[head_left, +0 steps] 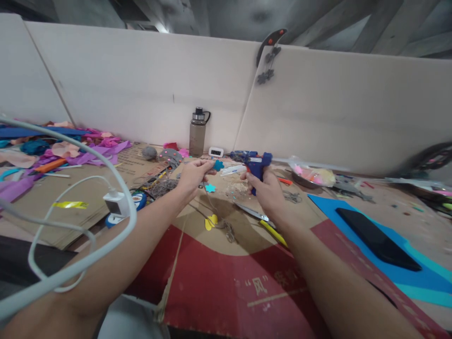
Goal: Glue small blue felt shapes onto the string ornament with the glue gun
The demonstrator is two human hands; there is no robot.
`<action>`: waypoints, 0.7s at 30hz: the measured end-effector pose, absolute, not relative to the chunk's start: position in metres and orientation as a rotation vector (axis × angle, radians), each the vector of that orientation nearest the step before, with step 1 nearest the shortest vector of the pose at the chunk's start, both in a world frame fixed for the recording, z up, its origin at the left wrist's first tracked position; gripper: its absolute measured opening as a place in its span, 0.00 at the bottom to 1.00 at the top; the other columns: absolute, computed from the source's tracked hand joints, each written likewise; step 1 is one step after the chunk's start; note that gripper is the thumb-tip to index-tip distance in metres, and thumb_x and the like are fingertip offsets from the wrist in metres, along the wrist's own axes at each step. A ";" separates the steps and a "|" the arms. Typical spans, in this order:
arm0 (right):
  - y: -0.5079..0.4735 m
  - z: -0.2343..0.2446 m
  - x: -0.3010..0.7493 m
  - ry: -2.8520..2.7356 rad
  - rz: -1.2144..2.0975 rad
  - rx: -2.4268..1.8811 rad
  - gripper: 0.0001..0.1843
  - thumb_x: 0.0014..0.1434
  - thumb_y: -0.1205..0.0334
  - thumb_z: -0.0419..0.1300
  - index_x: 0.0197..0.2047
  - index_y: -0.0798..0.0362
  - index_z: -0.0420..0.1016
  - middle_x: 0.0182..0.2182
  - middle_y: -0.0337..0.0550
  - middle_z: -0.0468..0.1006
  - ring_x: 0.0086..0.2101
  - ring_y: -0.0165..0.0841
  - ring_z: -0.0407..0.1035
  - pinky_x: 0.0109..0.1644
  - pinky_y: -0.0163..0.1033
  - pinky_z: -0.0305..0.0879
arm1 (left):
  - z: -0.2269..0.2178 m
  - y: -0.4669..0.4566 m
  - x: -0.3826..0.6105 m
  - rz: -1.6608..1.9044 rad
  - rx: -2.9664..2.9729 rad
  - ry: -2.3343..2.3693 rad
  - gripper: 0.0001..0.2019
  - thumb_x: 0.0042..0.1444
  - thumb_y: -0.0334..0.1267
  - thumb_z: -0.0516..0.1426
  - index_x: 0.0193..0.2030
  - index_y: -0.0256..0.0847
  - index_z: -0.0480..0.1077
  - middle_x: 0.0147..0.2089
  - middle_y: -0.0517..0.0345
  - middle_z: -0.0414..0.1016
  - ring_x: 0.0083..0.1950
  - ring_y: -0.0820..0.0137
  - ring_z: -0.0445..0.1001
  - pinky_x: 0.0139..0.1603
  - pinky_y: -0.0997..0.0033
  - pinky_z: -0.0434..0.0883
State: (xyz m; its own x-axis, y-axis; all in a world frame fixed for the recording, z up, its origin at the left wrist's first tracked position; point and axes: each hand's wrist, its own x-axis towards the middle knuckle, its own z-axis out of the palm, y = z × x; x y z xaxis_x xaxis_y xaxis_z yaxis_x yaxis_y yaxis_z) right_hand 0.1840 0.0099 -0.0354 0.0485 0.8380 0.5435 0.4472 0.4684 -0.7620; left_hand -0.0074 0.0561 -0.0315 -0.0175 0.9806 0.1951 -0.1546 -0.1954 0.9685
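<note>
Pinching blue flower (218,165) in left hand (191,180); gripping glue gun (259,163) in right hand (270,194), above cardboard (252,241), near turquoise flower (210,188).

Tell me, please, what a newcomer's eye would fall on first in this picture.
Probably the blue glue gun in the right hand, just right of centre, facing the small blue flower in the left hand. Next might come the thick white cable looping across the left foreground, and the heap of bright scraps behind it at far left.
</note>
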 end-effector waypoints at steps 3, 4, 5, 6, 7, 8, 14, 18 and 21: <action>0.025 -0.044 0.193 -1.413 0.754 -1.322 0.08 0.54 0.60 0.54 0.38 0.53 0.64 0.32 0.44 0.77 0.20 0.28 0.62 0.23 0.36 0.63 | -0.034 0.058 -0.006 1.472 1.316 1.014 0.14 0.42 0.47 0.63 0.29 0.38 0.75 0.32 0.55 0.77 0.32 0.72 0.71 0.29 0.75 0.62; 0.030 -0.047 0.196 -1.413 0.769 -1.435 0.07 0.54 0.61 0.54 0.36 0.53 0.65 0.30 0.44 0.77 0.20 0.28 0.63 0.23 0.36 0.63 | -0.035 0.057 -0.006 1.487 1.348 1.017 0.13 0.42 0.47 0.63 0.29 0.38 0.75 0.31 0.56 0.77 0.33 0.72 0.71 0.31 0.74 0.63; 0.035 -0.050 0.199 -1.433 0.750 -1.554 0.05 0.55 0.61 0.54 0.35 0.53 0.66 0.28 0.45 0.76 0.21 0.29 0.65 0.24 0.36 0.63 | -0.036 0.057 -0.005 1.500 1.382 1.022 0.13 0.43 0.47 0.63 0.28 0.37 0.75 0.31 0.56 0.77 0.33 0.72 0.70 0.33 0.74 0.63; 0.038 -0.053 0.202 -1.451 0.726 -1.655 0.05 0.55 0.62 0.54 0.34 0.53 0.67 0.26 0.45 0.76 0.22 0.31 0.67 0.25 0.37 0.64 | -0.036 0.056 -0.004 1.510 1.419 1.031 0.13 0.43 0.47 0.63 0.28 0.37 0.75 0.30 0.57 0.76 0.33 0.72 0.70 0.35 0.73 0.64; 0.041 -0.055 0.205 -1.483 0.671 -1.745 0.05 0.55 0.62 0.55 0.32 0.54 0.68 0.25 0.47 0.76 0.23 0.34 0.69 0.27 0.38 0.64 | -0.036 0.055 -0.003 1.518 1.460 1.046 0.13 0.44 0.46 0.62 0.29 0.37 0.75 0.30 0.57 0.76 0.33 0.72 0.70 0.36 0.72 0.64; 0.042 -0.056 0.208 -1.523 0.588 -1.822 0.05 0.55 0.61 0.55 0.30 0.54 0.68 0.25 0.49 0.76 0.26 0.37 0.71 0.30 0.40 0.65 | -0.036 0.054 -0.003 1.527 1.504 1.068 0.13 0.45 0.46 0.62 0.29 0.37 0.75 0.30 0.57 0.76 0.33 0.71 0.70 0.37 0.71 0.64; 0.028 -0.041 0.208 -1.635 -0.040 -1.870 0.08 0.53 0.60 0.58 0.29 0.57 0.68 0.42 0.67 0.72 0.50 0.52 0.63 0.51 0.52 0.56 | -0.028 0.041 0.001 1.668 1.930 1.195 0.06 0.50 0.39 0.58 0.29 0.40 0.75 0.34 0.57 0.76 0.37 0.68 0.71 0.44 0.68 0.64; 0.011 -0.032 0.174 -1.566 0.395 -1.337 0.07 0.53 0.58 0.55 0.30 0.51 0.61 0.30 0.44 0.72 0.36 0.37 0.67 0.42 0.43 0.62 | -0.024 0.033 0.004 1.803 2.160 1.175 0.03 0.50 0.34 0.59 0.28 0.39 0.73 0.36 0.56 0.76 0.42 0.69 0.70 0.48 0.67 0.63; 0.000 -0.032 0.145 -1.273 1.038 -0.950 0.16 0.46 0.60 0.61 0.35 0.49 0.58 0.32 0.38 0.73 0.35 0.32 0.69 0.40 0.39 0.63 | -0.024 0.029 0.008 1.773 2.164 1.116 0.02 0.50 0.33 0.58 0.30 0.39 0.73 0.36 0.56 0.74 0.35 0.73 0.69 0.39 0.72 0.65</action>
